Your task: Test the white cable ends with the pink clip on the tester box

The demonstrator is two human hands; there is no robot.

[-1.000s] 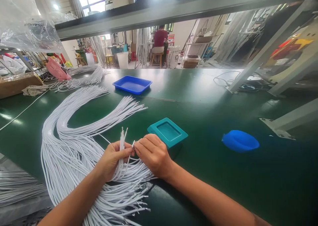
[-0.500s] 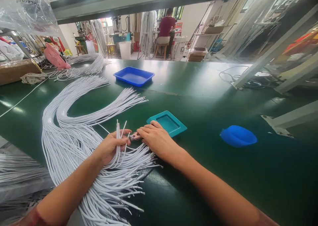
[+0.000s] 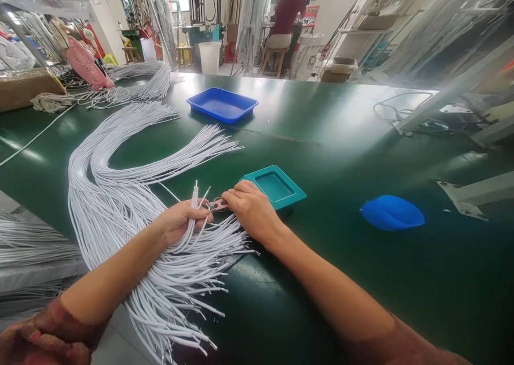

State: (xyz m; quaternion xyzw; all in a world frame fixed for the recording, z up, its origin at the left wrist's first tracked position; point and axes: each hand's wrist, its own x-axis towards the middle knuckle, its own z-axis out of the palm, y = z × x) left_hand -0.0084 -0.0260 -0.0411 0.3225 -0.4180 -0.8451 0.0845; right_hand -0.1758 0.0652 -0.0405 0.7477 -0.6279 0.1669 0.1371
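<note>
My left hand (image 3: 180,221) is closed around a few white wires (image 3: 195,196), whose stripped ends stick up past the fingers. One wire end leans out from its fingertips toward the jaws of small pink-handled pliers (image 3: 219,205). Wrapped over the plier handles is my right hand (image 3: 252,210), which hides most of them. Beneath both hands spreads a large bundle of white wires (image 3: 116,204), curving across the green table with bare ends fanning right. A teal tray (image 3: 297,195) lies just beyond my right hand.
Farther back sits a blue tray (image 3: 193,101); a blue rounded object (image 3: 391,213) rests at right. Metal frame legs (image 3: 474,194) stand along the right side. A pink fan (image 3: 86,65) and a cardboard box (image 3: 28,89) are at far left. A person (image 3: 287,17) sits with back turned beyond the table.
The view has tilted down and shifted slightly left. Both hands keep their grips, and the pliers' jaws remain close to the left fingertips; the right fingers look more curled around the handles.
</note>
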